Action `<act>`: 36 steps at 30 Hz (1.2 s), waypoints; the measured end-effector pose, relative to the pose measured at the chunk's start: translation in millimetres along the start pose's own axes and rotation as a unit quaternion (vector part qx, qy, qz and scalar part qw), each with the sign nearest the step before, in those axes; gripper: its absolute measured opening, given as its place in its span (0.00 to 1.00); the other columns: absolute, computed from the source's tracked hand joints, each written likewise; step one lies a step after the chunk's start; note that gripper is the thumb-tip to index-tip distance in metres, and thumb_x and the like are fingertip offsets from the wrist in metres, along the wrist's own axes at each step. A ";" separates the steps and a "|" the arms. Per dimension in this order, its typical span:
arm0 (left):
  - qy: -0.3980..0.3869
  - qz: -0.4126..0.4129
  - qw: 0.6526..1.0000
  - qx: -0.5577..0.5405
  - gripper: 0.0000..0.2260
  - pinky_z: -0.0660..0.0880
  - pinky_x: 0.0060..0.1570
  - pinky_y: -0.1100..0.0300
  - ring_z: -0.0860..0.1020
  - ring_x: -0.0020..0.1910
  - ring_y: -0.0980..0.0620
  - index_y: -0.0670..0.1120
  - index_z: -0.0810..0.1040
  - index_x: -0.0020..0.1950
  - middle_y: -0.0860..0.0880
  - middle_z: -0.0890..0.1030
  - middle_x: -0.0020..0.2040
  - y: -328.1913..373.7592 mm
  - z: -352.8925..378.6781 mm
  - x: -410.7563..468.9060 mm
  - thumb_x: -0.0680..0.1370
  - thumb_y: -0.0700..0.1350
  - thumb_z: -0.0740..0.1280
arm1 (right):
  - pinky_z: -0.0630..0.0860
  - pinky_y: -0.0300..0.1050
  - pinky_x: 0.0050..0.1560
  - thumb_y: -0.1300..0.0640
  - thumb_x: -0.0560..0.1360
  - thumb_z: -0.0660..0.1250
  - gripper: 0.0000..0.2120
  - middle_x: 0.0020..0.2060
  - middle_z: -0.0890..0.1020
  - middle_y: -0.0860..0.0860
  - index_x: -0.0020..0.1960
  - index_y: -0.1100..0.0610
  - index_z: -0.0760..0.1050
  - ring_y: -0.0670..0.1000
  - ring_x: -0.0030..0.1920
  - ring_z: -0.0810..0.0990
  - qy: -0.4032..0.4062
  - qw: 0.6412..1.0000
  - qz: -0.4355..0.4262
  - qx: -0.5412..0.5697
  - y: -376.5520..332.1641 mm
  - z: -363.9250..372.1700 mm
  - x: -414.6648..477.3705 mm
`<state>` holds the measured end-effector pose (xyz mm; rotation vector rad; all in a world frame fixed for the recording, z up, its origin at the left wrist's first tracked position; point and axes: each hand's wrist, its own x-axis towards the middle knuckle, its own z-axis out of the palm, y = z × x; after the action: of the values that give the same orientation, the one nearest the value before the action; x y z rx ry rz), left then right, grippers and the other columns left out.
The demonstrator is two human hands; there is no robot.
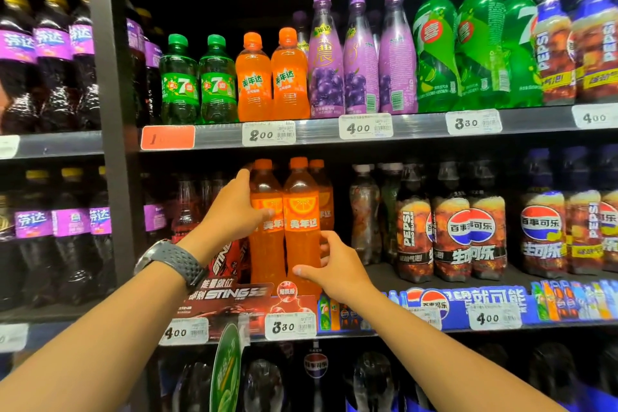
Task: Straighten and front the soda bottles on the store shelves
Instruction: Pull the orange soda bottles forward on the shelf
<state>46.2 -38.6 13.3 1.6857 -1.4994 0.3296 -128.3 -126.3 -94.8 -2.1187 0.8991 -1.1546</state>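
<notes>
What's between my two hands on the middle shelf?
Head view: two bottles side by side, the left orange bottle gripped by the left hand and the right orange bottle gripped low by the right hand.

The left hand (234, 207) grips the left orange bottle (266, 244), the right hand (336, 266) the right orange bottle (301, 231), 2 upright on the middle shelf (379, 274).

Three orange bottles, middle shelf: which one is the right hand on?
The front right orange bottle, orange-slice label facing out; the right hand grips it low. The left hand holds its left neighbour.
</notes>
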 end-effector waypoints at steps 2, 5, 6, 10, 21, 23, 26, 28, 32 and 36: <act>0.001 0.011 1.000 0.001 0.34 0.78 0.50 0.51 0.78 0.52 0.47 0.47 0.62 0.71 0.46 0.77 0.59 -1.6 -2.2 -3.5 0.71 0.49 0.75 | 0.80 0.48 0.50 0.39 0.65 0.75 0.35 0.56 0.76 0.43 0.66 0.44 0.63 0.46 0.51 0.80 0.007 1.000 0.004 -0.001 -0.4 4.5 0.3; 0.004 0.021 1.000 0.009 0.32 0.77 0.46 0.55 0.78 0.51 0.48 0.46 0.63 0.70 0.46 0.78 0.58 -2.5 -2.3 -6.2 0.71 0.50 0.75 | 0.80 0.48 0.51 0.39 0.66 0.74 0.32 0.56 0.77 0.44 0.64 0.45 0.64 0.46 0.51 0.80 0.013 1.000 0.013 -0.006 -0.1 9.2 0.6; 0.004 0.022 1.000 0.011 0.32 0.77 0.46 0.55 0.78 0.51 0.48 0.46 0.63 0.70 0.46 0.78 0.58 -2.3 -2.3 -6.6 0.71 0.50 0.75 | 0.80 0.48 0.51 0.39 0.66 0.74 0.31 0.56 0.77 0.44 0.63 0.44 0.65 0.46 0.51 0.79 0.015 1.000 0.015 -0.007 0.2 10.0 0.6; 0.004 0.013 1.000 0.008 0.36 0.77 0.51 0.52 0.78 0.55 0.46 0.44 0.61 0.73 0.44 0.76 0.62 -2.9 -1.2 -7.4 0.71 0.51 0.74 | 0.80 0.47 0.51 0.38 0.66 0.73 0.30 0.55 0.77 0.43 0.62 0.44 0.65 0.45 0.51 0.79 0.017 1.000 0.019 -0.010 -1.8 10.2 -1.9; 0.207 0.148 0.963 0.093 0.25 0.69 0.60 0.49 0.66 0.62 0.44 0.45 0.69 0.65 0.45 0.70 0.61 16.3 7.5 -26.1 0.71 0.50 0.71 | 0.73 0.44 0.57 0.39 0.68 0.71 0.37 0.63 0.72 0.46 0.71 0.50 0.62 0.48 0.61 0.73 0.046 0.998 0.027 -0.038 -5.0 -1.1 -15.0; 0.204 0.196 0.957 0.070 0.19 0.69 0.55 0.51 0.68 0.56 0.46 0.47 0.72 0.59 0.48 0.71 0.56 29.0 16.4 -30.6 0.70 0.49 0.70 | 0.73 0.42 0.56 0.39 0.71 0.69 0.33 0.60 0.74 0.46 0.70 0.51 0.65 0.47 0.59 0.74 0.078 0.995 0.021 -0.053 0.3 -18.3 -19.8; 0.134 0.223 0.965 0.007 0.15 0.68 0.51 0.55 0.68 0.52 0.49 0.48 0.72 0.55 0.50 0.72 0.51 50.5 42.2 -36.0 0.71 0.47 0.70 | 0.75 0.43 0.53 0.44 0.73 0.68 0.24 0.55 0.77 0.47 0.65 0.53 0.71 0.47 0.52 0.76 0.121 0.989 0.033 -0.080 11.7 -53.4 -28.7; 0.078 0.228 0.970 -0.031 0.15 0.67 0.51 0.58 0.69 0.51 0.51 0.49 0.72 0.55 0.52 0.72 0.50 64.3 62.4 -37.3 0.71 0.47 0.71 | 0.76 0.44 0.54 0.47 0.74 0.69 0.19 0.52 0.78 0.48 0.62 0.53 0.72 0.47 0.50 0.77 0.137 0.985 0.054 -0.093 22.5 -80.4 -34.1; 0.010 0.214 0.973 -0.085 0.15 0.72 0.52 0.53 0.74 0.50 0.50 0.49 0.72 0.56 0.52 0.73 0.50 96.9 93.1 -33.9 0.72 0.46 0.71 | 0.76 0.41 0.49 0.51 0.75 0.68 0.10 0.48 0.80 0.46 0.55 0.51 0.75 0.47 0.49 0.78 0.169 0.979 0.044 -0.104 35.5 -139.1 -37.8; 0.061 0.249 0.962 -0.091 0.11 0.74 0.49 0.56 0.75 0.48 0.56 0.54 0.72 0.56 0.57 0.75 0.48 139.1 94.8 -21.6 0.74 0.50 0.67 | 0.76 0.39 0.46 0.51 0.75 0.67 0.04 0.41 0.82 0.42 0.48 0.48 0.78 0.44 0.44 0.80 0.202 0.971 -0.042 -0.122 18.4 -194.8 -31.3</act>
<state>-116.7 -83.0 -3.5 1.1089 -1.7885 0.5331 -315.3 -143.3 -31.5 -2.1670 1.1933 -1.6312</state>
